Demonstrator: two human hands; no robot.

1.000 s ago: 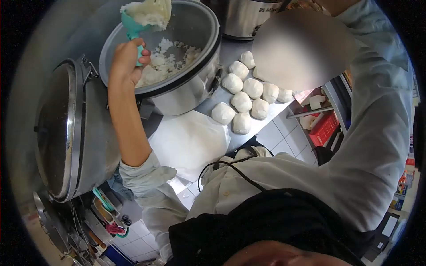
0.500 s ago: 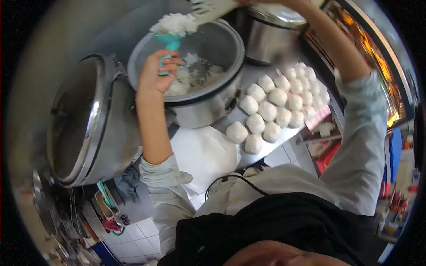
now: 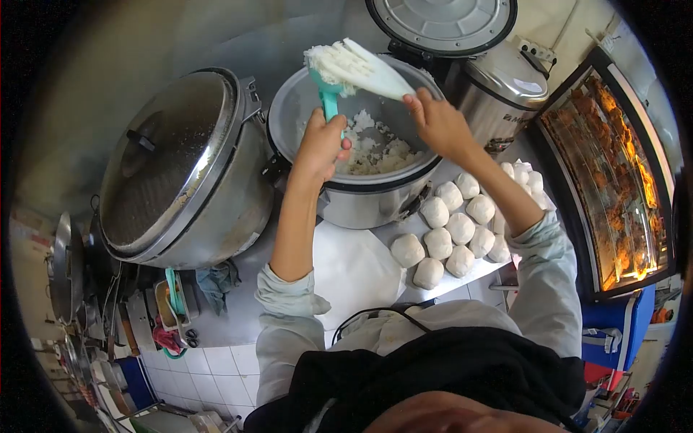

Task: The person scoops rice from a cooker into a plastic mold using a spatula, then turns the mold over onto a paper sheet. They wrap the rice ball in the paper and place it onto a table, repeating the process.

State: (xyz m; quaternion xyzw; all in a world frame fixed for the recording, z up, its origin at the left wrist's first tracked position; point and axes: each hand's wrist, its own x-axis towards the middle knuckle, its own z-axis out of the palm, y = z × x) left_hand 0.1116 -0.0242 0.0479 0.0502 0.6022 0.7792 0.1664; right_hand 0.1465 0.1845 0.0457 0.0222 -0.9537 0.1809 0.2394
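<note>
My left hand point(image 3: 321, 144) is closed around the handle of a teal scoop point(image 3: 329, 98), which is heaped with white rice point(image 3: 328, 63). In my right hand point(image 3: 440, 124) is a white paddle point(image 3: 379, 75), its broad end against the rice on the scoop. Both hands are over the open rice cooker point(image 3: 375, 179), where loose rice point(image 3: 375, 151) lies at the bottom. White wrapped balls point(image 3: 460, 228) sit in rows to the right of the cooker, below my right forearm. White paper sheets point(image 3: 354, 270) lie in front of the cooker.
A large lidded pot point(image 3: 216, 216) stands at the left. Behind the open cooker are a raised lid point(image 3: 447, 22) and a closed cooker point(image 3: 505, 86). A lit glass cabinet point(image 3: 606, 180) with food is at the right. Tools and a tray point(image 3: 170, 303) are at lower left.
The view has shifted, showing more of the right side. My right hand has come from the upper right to the scoop, bringing the paddle against the rice. My left hand still holds the scoop.
</note>
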